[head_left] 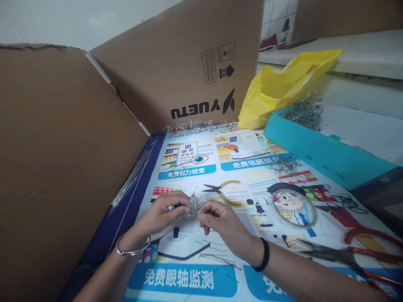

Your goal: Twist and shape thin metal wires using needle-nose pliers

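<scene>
My left hand and my right hand meet over a printed poster that covers the work surface. Both pinch a small tangle of thin metal wires held between their fingertips. A silver bangle circles my left wrist and a black band my right. Small pliers with yellow handles lie just beyond my hands. A few loose wires rest on the poster beneath my right forearm.
Big cardboard panels wall off the left and back. A teal box heaped with wire pieces stands at right, a yellow plastic bag behind it. A metal ring and red-handled pliers lie at right. A row of finished wire pieces lines the back.
</scene>
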`<state>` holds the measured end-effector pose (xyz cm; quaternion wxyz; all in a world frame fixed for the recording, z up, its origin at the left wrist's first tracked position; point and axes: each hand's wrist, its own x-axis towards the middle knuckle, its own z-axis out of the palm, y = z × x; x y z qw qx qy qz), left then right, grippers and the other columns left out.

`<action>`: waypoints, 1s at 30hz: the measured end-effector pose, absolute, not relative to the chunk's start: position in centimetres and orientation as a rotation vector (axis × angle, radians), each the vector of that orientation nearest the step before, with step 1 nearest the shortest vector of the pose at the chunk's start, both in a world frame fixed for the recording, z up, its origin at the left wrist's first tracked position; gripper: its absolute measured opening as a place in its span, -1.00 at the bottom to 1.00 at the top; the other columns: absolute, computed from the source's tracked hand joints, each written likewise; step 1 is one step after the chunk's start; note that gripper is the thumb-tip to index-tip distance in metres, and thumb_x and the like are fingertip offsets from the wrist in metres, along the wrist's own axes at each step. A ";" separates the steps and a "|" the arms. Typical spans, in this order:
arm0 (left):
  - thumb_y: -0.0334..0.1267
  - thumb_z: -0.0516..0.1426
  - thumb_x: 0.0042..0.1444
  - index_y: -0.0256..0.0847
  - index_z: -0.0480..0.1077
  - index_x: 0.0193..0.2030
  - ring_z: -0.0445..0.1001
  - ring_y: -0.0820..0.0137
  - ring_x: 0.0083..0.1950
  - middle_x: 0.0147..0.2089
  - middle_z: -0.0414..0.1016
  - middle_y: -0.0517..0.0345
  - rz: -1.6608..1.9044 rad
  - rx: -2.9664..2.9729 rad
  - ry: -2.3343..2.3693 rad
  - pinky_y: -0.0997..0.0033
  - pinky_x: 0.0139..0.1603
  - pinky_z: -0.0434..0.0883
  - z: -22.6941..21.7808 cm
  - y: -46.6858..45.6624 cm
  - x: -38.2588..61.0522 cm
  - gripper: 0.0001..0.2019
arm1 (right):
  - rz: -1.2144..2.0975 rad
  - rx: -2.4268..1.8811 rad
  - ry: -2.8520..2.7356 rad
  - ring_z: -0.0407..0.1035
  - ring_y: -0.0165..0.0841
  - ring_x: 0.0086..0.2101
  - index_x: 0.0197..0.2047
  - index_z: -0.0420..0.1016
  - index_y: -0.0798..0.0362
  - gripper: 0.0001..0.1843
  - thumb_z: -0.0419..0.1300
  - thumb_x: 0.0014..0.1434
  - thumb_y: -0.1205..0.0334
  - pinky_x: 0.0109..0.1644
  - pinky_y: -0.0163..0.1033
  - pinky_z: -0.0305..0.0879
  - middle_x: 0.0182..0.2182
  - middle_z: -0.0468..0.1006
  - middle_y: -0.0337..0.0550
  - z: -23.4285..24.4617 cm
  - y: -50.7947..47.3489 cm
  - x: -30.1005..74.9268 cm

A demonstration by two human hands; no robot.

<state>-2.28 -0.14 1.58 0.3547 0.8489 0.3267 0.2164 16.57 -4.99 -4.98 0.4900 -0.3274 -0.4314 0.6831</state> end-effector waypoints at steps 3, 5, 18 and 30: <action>-0.29 0.07 0.18 -0.29 0.46 -0.27 0.43 0.42 -0.27 -0.32 0.49 0.06 0.544 2.203 0.821 0.43 -0.22 0.34 1.6 -0.2 -2.2 -0.84 | 1.670 -0.799 -1.050 0.27 -0.53 -0.61 -0.41 0.42 0.10 -0.82 0.28 0.00 0.16 -0.50 -0.37 0.20 -0.58 0.38 -0.33 -5.0 -5.0 16.6; -0.30 0.07 0.18 -0.28 0.46 -0.26 0.44 0.41 -0.26 -0.31 0.50 0.06 0.554 2.208 0.816 0.43 -0.22 0.35 1.6 -0.2 -2.1 -0.85 | 1.678 -0.804 -1.053 0.28 -0.52 -0.61 -0.41 0.42 0.10 -0.82 0.27 0.00 0.17 -0.49 -0.36 0.20 -0.58 0.39 -0.32 -5.0 -5.0 16.6; -0.29 0.13 0.13 -0.28 0.47 -0.28 0.47 0.44 -0.29 -0.32 0.52 0.09 0.527 2.153 0.904 0.48 -0.25 0.35 1.4 -0.4 -1.7 -0.87 | 1.683 -0.830 -1.063 0.27 -0.52 -0.59 -0.41 0.42 0.10 -0.85 0.26 0.01 0.20 -0.48 -0.37 0.20 -0.59 0.41 -0.31 -4.7 -5.1 16.6; -0.25 0.17 0.07 -0.28 0.48 -0.37 0.44 0.44 -0.35 -0.39 0.49 0.10 0.561 2.078 0.903 0.48 -0.31 0.34 1.1 -0.4 -1.4 -0.86 | 1.649 -0.851 -1.054 0.26 -0.54 -0.59 -0.43 0.43 0.10 -0.85 0.28 -0.01 0.21 -0.49 -0.38 0.22 -0.57 0.39 -0.33 -4.7 -5.1 16.5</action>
